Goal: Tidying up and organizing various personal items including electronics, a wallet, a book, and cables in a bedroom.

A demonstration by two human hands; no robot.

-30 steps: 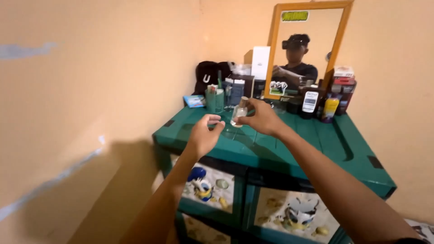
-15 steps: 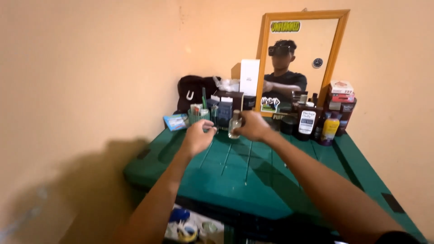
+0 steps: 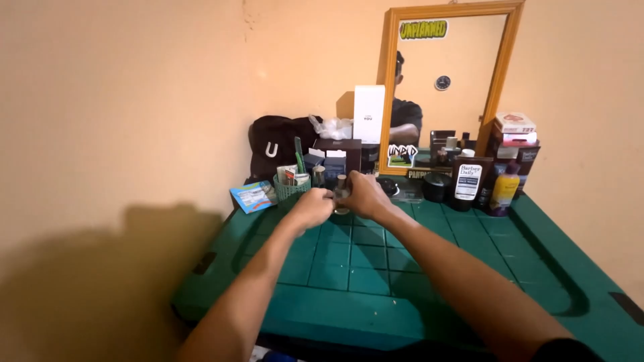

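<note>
A small bottle (image 3: 341, 194), seemingly glass, is clasped by both hands (image 3: 312, 206) (image 3: 363, 194). They hover over a green table (image 3: 349, 268) against an orange wall (image 3: 134, 100)

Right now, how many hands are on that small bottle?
2: the left hand touches the bottle from its left, and the right hand wraps its right side. Most of the bottle is hidden.

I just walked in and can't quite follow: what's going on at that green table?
A person reaches both arms over a green plastic table toward the wall. The left hand and right hand meet around a small bottle, mostly hidden by the fingers, so I can't tell if its cap is on. Beside it are a small green basket of items, a black tube, a yellow bottle and an orange-framed mirror.
</note>
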